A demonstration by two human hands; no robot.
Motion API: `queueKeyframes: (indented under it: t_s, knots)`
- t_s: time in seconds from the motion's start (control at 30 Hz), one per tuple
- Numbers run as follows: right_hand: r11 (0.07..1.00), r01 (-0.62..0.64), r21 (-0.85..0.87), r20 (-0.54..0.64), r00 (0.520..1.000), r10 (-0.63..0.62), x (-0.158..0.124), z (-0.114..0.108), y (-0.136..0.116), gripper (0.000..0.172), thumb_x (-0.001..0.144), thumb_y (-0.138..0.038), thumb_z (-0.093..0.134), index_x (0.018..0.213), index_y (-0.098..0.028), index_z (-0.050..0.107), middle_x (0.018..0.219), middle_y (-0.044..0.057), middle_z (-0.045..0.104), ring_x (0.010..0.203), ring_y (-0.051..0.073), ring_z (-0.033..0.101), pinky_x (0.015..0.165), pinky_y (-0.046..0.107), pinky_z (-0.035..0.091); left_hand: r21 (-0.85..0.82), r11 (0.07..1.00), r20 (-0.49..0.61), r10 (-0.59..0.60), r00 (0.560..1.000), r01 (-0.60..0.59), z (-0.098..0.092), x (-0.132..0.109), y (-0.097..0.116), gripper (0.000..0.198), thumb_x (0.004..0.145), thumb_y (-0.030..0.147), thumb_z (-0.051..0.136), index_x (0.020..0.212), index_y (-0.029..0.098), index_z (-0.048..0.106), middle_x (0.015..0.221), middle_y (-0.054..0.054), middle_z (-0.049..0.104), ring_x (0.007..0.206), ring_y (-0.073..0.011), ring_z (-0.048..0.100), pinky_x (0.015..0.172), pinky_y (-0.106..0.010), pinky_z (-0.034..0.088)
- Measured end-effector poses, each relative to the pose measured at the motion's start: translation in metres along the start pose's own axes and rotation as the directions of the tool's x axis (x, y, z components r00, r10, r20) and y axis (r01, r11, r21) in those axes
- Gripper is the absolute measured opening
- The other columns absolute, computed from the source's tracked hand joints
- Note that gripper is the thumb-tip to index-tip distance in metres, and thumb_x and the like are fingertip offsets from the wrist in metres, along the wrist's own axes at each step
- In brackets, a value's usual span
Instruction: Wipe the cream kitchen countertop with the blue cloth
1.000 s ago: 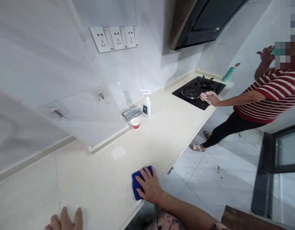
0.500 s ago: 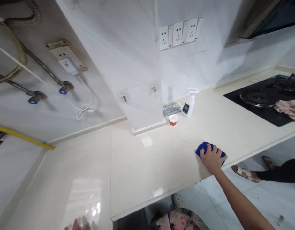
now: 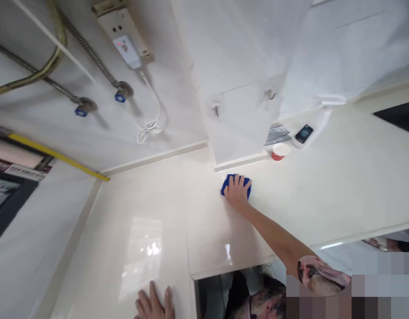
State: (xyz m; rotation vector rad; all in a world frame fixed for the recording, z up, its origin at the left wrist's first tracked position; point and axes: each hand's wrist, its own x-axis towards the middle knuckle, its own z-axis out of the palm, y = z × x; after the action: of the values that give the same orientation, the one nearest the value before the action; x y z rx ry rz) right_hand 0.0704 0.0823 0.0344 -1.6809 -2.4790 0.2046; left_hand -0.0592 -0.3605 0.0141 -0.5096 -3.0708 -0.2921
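My right hand [image 3: 237, 191] presses flat on a blue cloth [image 3: 228, 184] lying on the cream countertop [image 3: 151, 230], close to the foot of a white wall column [image 3: 239, 124]. The arm reaches out far from the lower right. My left hand [image 3: 155, 303] rests flat with fingers stretched out on the counter near its front edge, holding nothing.
A small red and white cup [image 3: 279, 151], a white spray bottle [image 3: 311, 129] and a grey packet [image 3: 276, 133] stand beside the column. Pipes with blue valves [image 3: 82, 107] and a socket box [image 3: 125, 40] are on the left wall. The hob corner [image 3: 400, 116] shows far right.
My right hand slid the blue cloth from the counter's front edge back to the foot of the column. The view swung left, and the other person at the hob left the picture.
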Motion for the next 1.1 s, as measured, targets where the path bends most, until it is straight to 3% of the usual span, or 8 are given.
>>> queueKeyframes:
  t_s: [0.13,0.23,0.4,0.5,0.63,0.77,0.93,1.1]
  knots:
    - [0.938,0.329,0.108,0.089,0.937,-0.338,-0.061,0.01,-0.093,0.064,0.097,-0.037,0.039,0.153,-0.006,0.04,0.162,0.025,0.033,0.147,0.048,0.023,0.114,0.077,0.007,0.0,0.999,0.066,-0.033,0.997,0.034,-0.002,-0.004,0.0,0.076,0.096,0.061,0.023,0.155,0.014,0.039,0.168,-0.023,0.025,0.157,-0.0384,0.018,0.124,-0.065,0.017]
    - [0.792,0.56,0.241,0.157,0.783,-0.602,-0.125,0.012,-0.128,0.065,0.097,-0.041,0.042,0.154,-0.01,0.04,0.165,0.023,0.029,0.149,0.046,0.019,0.116,0.076,0.002,0.009,0.999,0.047,-0.039,0.998,0.039,0.002,-0.005,-0.005,0.071,0.098,0.058,0.024,0.154,0.018,0.04,0.169,-0.019,0.025,0.158,-0.0356,0.017,0.125,-0.063,0.016]
    - [0.474,0.776,0.416,0.135,0.463,-0.876,-0.189,0.013,-0.116,0.059,0.099,-0.044,0.046,0.153,-0.022,0.043,0.166,0.015,0.031,0.152,0.04,0.019,0.12,0.072,0.002,-0.022,0.999,0.026,-0.025,0.999,0.026,0.005,-0.007,-0.009,0.069,0.1,0.056,0.023,0.153,0.018,0.042,0.168,-0.02,0.028,0.158,-0.0349,0.018,0.126,-0.062,0.016]
    - [0.371,0.817,0.441,0.104,0.364,-0.926,-0.194,0.013,-0.082,0.05,0.101,-0.043,0.045,0.148,-0.028,0.051,0.159,0.012,0.043,0.151,0.035,0.025,0.121,0.069,0.005,-0.037,0.999,0.029,-0.009,1.0,0.01,0.005,-0.008,-0.011,0.069,0.1,0.056,0.024,0.153,0.017,0.043,0.168,-0.02,0.028,0.158,-0.0348,0.017,0.127,-0.061,0.016]
    - [0.444,0.809,0.386,0.072,0.453,-0.888,-0.188,0.014,-0.018,0.043,0.101,-0.041,0.049,0.141,-0.029,0.059,0.151,0.011,0.053,0.148,0.033,0.032,0.123,0.066,0.007,-0.044,0.999,0.026,-0.006,1.0,0.007,0.005,-0.009,-0.013,0.067,0.1,0.055,0.026,0.153,0.018,0.043,0.168,-0.02,0.027,0.158,-0.0353,0.017,0.127,-0.06,0.015]
    - [0.635,0.726,0.264,0.039,0.65,-0.759,-0.171,0.012,0.067,0.039,0.101,-0.036,0.048,0.137,-0.031,0.063,0.153,0.008,0.052,0.147,0.03,0.036,0.125,0.06,0.011,-0.043,0.999,0.009,-0.021,1.0,0.021,0.004,-0.009,-0.01,0.066,0.1,0.054,0.028,0.153,0.018,0.042,0.168,-0.019,0.027,0.158,-0.0349,0.017,0.127,-0.059,0.015]
    - [0.893,0.447,0.057,-0.072,0.894,-0.443,-0.149,0.007,0.178,0.044,0.102,-0.036,0.04,0.138,-0.027,0.063,0.152,0.01,0.053,0.146,0.031,0.039,0.123,0.059,0.02,-0.053,0.998,0.01,-0.028,1.0,0.028,0.001,-0.01,-0.008,0.067,0.099,0.055,0.026,0.153,0.018,0.043,0.168,-0.019,0.028,0.158,-0.0341,0.018,0.127,-0.059,0.016]
    - [0.953,0.303,-0.013,-0.237,0.925,-0.297,-0.171,0.012,0.218,0.059,0.098,-0.042,0.04,0.152,-0.021,0.048,0.16,0.017,0.042,0.15,0.038,0.033,0.119,0.066,0.023,-0.056,0.997,-0.002,-0.05,0.999,0.05,0.007,-0.007,-0.012,0.069,0.098,0.058,0.024,0.154,0.022,0.042,0.169,-0.017,0.028,0.158,-0.0336,0.018,0.126,-0.06,0.017]
